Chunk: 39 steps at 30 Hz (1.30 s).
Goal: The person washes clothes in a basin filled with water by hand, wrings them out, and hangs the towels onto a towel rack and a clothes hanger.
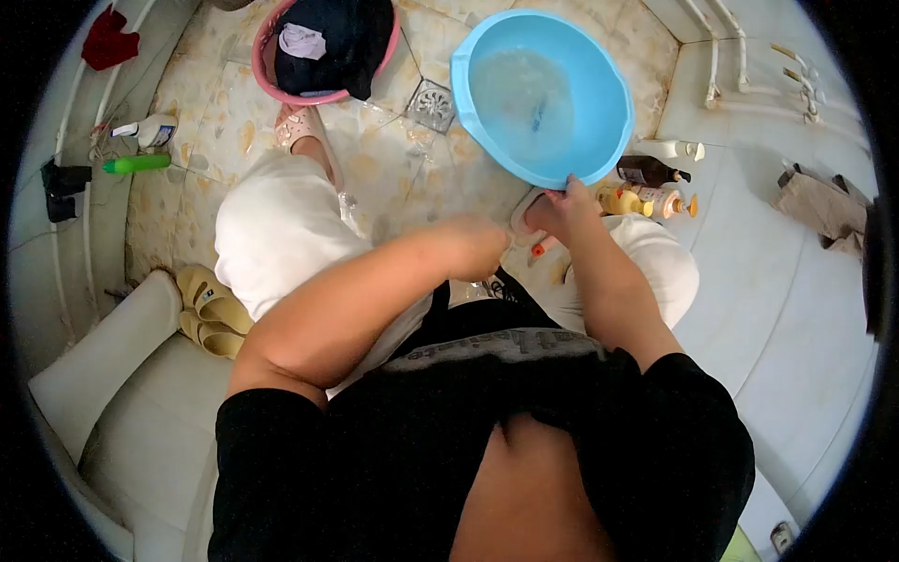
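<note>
A light blue basin [613,140] with cloudy water in it is on the tiled floor at the upper right. My right hand [565,194] grips its near rim, fingertips at the edge. My left hand [479,247] is closed in front of my body, slightly blurred, between my knees. Black cloth [510,288] with a pale print lies right beside its fingers; what those fingers hold is hidden. Farther up on the left stands a pink basket [264,70] with dark clothes [342,42] and a small lilac cloth [302,41] in it.
A floor drain [431,104] lies between basket and basin. Several bottles [646,170] stand by the right wall, where a grey cloth [824,206] hangs. Yellow slippers [213,304] and a white chair-like piece [112,356] are at the left, with a green bottle [138,164] above.
</note>
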Each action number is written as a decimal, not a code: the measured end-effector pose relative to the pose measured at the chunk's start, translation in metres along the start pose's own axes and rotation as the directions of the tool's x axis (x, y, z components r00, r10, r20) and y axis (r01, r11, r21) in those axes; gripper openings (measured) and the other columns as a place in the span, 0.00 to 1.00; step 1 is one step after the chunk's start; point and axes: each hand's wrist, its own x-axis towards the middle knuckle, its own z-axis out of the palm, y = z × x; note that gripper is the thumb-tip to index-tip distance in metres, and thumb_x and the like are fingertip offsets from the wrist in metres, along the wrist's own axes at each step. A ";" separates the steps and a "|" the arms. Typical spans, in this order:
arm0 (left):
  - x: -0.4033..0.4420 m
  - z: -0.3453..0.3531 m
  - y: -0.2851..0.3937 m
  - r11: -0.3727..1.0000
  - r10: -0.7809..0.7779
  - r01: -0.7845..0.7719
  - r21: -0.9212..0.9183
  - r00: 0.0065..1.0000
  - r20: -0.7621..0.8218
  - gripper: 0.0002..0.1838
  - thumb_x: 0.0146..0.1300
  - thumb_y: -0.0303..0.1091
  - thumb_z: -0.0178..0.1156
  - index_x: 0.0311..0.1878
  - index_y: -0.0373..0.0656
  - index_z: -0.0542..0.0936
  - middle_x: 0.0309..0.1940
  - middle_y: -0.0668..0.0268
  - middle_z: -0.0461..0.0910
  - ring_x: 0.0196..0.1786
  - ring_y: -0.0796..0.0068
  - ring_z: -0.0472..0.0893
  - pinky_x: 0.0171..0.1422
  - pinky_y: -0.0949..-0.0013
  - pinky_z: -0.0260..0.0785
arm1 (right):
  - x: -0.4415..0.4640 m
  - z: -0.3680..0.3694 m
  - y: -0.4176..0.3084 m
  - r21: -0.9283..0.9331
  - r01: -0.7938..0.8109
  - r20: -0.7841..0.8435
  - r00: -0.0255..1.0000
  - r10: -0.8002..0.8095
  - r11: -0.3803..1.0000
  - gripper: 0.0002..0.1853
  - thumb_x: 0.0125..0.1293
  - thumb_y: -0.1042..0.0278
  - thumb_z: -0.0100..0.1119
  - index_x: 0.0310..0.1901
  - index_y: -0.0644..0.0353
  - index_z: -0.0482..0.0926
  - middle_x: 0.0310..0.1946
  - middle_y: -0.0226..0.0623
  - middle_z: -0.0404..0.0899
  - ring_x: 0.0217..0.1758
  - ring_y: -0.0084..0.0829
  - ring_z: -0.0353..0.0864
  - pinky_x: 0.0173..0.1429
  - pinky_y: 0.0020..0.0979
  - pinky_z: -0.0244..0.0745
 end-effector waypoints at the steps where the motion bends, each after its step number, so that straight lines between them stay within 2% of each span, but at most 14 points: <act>1: -0.001 0.000 0.000 0.999 -0.030 0.030 0.017 1.000 -0.001 0.11 0.49 0.33 0.52 0.36 0.39 0.74 0.30 0.54 0.76 0.39 0.55 0.74 0.41 0.58 0.66 | 0.005 0.001 0.012 0.030 0.025 -0.042 0.999 -0.024 0.999 0.22 0.64 0.60 0.40 0.56 0.63 0.54 0.49 0.44 0.63 0.42 0.44 0.70 0.44 0.44 0.70; 3: -0.005 -0.002 -0.002 1.000 -0.029 0.029 -0.011 1.000 -0.010 0.10 0.49 0.32 0.51 0.34 0.39 0.74 0.30 0.55 0.75 0.38 0.55 0.74 0.41 0.57 0.66 | -0.015 0.010 0.023 0.155 -0.048 -0.019 0.998 0.052 0.987 0.23 0.64 0.59 0.40 0.57 0.60 0.52 0.48 0.45 0.65 0.41 0.45 0.70 0.43 0.42 0.69; 5: -0.011 -0.005 -0.007 0.999 -0.024 0.023 -0.036 0.999 -0.027 0.09 0.49 0.31 0.51 0.32 0.39 0.74 0.30 0.55 0.75 0.38 0.55 0.74 0.40 0.57 0.66 | -0.046 0.014 0.058 0.138 -0.292 0.282 0.928 0.246 0.946 0.25 0.63 0.58 0.40 0.59 0.55 0.50 0.43 0.47 0.69 0.39 0.45 0.71 0.41 0.41 0.69; 6: -0.014 -0.004 -0.011 0.999 0.015 -0.023 -0.043 0.984 -0.179 0.08 0.49 0.31 0.50 0.31 0.38 0.73 0.30 0.55 0.75 0.38 0.54 0.74 0.39 0.56 0.65 | -0.053 0.013 0.097 -0.321 -0.164 0.326 0.906 0.271 0.933 0.20 0.61 0.60 0.42 0.54 0.57 0.60 0.37 0.43 0.72 0.36 0.41 0.72 0.40 0.38 0.68; 8: -0.019 -0.007 -0.013 0.996 0.044 -0.066 -0.059 0.944 -0.327 0.07 0.49 0.30 0.50 0.30 0.38 0.73 0.30 0.55 0.74 0.37 0.54 0.73 0.39 0.55 0.65 | -0.106 0.064 0.104 -0.783 0.407 0.575 0.762 0.298 0.471 0.14 0.56 0.66 0.45 0.44 0.60 0.70 0.33 0.40 0.73 0.33 0.40 0.74 0.39 0.39 0.68; 10: -0.030 -0.014 -0.015 0.985 -0.091 0.020 -0.169 0.902 -0.422 0.06 0.47 0.30 0.51 0.28 0.38 0.72 0.30 0.55 0.73 0.36 0.54 0.73 0.39 0.55 0.64 | -0.088 0.108 0.118 -0.575 0.817 0.775 0.558 0.298 -0.036 0.09 0.52 0.71 0.48 0.36 0.62 0.73 0.34 0.40 0.73 0.38 0.41 0.73 0.41 0.38 0.68; 13: -0.037 -0.019 -0.028 0.980 -0.155 0.076 -0.183 0.872 -0.464 0.07 0.46 0.29 0.52 0.30 0.39 0.72 0.29 0.57 0.72 0.35 0.56 0.72 0.40 0.57 0.64 | -0.059 0.159 0.141 -0.468 0.860 0.828 0.507 0.238 -0.203 0.11 0.50 0.70 0.51 0.37 0.60 0.73 0.38 0.45 0.72 0.43 0.45 0.71 0.44 0.40 0.67; 20: -0.038 -0.034 -0.046 0.902 -0.332 0.139 -0.408 0.828 -0.452 0.10 0.44 0.28 0.54 0.32 0.38 0.71 0.29 0.57 0.71 0.35 0.57 0.72 0.40 0.60 0.65 | -0.040 0.210 0.192 -0.060 0.986 0.922 0.115 0.369 -0.158 0.13 0.52 0.70 0.51 0.41 0.59 0.68 0.35 0.44 0.72 0.41 0.44 0.72 0.45 0.40 0.67; 22: -0.035 -0.036 -0.048 0.885 -0.369 0.159 -0.438 0.812 -0.452 0.10 0.44 0.28 0.54 0.32 0.38 0.71 0.29 0.57 0.71 0.35 0.57 0.72 0.40 0.60 0.65 | -0.044 0.227 0.204 -0.173 0.950 0.846 0.278 0.456 -0.259 0.11 0.53 0.67 0.48 0.38 0.59 0.71 0.38 0.45 0.73 0.42 0.45 0.72 0.46 0.40 0.67; 26: -0.034 -0.033 -0.052 0.869 -0.415 0.168 -0.466 0.761 -0.498 0.10 0.45 0.29 0.54 0.32 0.38 0.70 0.29 0.57 0.71 0.35 0.58 0.73 0.40 0.60 0.65 | -0.001 0.231 0.256 -0.156 0.925 0.846 0.306 0.436 -0.346 0.11 0.55 0.65 0.45 0.34 0.59 0.74 0.38 0.46 0.74 0.41 0.44 0.73 0.45 0.38 0.68; 29: -0.033 -0.030 -0.044 0.856 -0.424 0.156 -0.493 0.758 -0.496 0.09 0.45 0.29 0.54 0.32 0.39 0.70 0.29 0.57 0.71 0.35 0.58 0.73 0.40 0.59 0.65 | -0.028 0.223 0.206 -0.325 0.913 0.808 0.403 0.429 -0.246 0.09 0.55 0.67 0.47 0.31 0.61 0.76 0.34 0.43 0.76 0.36 0.43 0.75 0.41 0.36 0.69; 31: -0.037 -0.031 -0.041 0.862 -0.420 0.159 -0.481 0.755 -0.504 0.09 0.45 0.29 0.53 0.31 0.39 0.70 0.29 0.58 0.70 0.35 0.58 0.73 0.40 0.59 0.65 | -0.032 0.229 0.189 -0.474 0.877 0.852 0.433 0.294 0.082 0.06 0.54 0.69 0.50 0.31 0.61 0.75 0.26 0.39 0.77 0.31 0.34 0.76 0.35 0.32 0.70; 34: -0.036 -0.031 -0.033 0.869 -0.358 0.055 -0.492 0.756 -0.548 0.07 0.46 0.28 0.52 0.31 0.38 0.70 0.29 0.57 0.71 0.35 0.57 0.73 0.39 0.58 0.66 | -0.037 0.215 0.164 -0.627 0.721 0.777 0.551 0.306 0.294 0.05 0.54 0.70 0.53 0.29 0.61 0.74 0.22 0.32 0.75 0.26 0.23 0.74 0.31 0.26 0.68; 39: -0.035 -0.026 -0.025 0.889 -0.333 0.050 -0.455 0.754 -0.566 0.07 0.49 0.29 0.49 0.31 0.38 0.72 0.29 0.55 0.72 0.36 0.55 0.73 0.40 0.56 0.66 | -0.085 0.200 0.097 -0.641 0.664 0.767 0.532 0.359 0.385 0.05 0.55 0.70 0.53 0.30 0.61 0.73 0.20 0.30 0.73 0.24 0.20 0.71 0.31 0.22 0.67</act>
